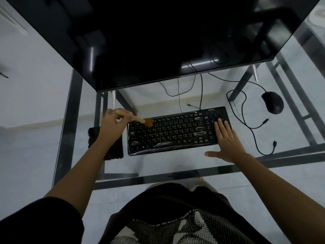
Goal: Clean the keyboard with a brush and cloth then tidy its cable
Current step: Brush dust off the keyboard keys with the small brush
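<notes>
A black keyboard (175, 131) lies on the glass desk, its main key field under shiny clear film. My left hand (112, 124) grips the wooden handle of a small brush (140, 119), whose brown bristles touch the keyboard's top-left keys. My right hand (226, 140) lies flat with straight fingers on the number pad at the right end, thumb spread out over the glass. A dark cloth (112, 148) lies left of the keyboard, partly hidden by my left forearm. The keyboard's thin black cable (201, 92) runs from its back edge up under the monitor.
A large dark monitor (158, 41) overhangs the back of the glass desk (167, 166). A black mouse (272, 102) sits at the right, its cable (246, 118) looping across the glass to a loose plug. Metal frame bars show through the glass.
</notes>
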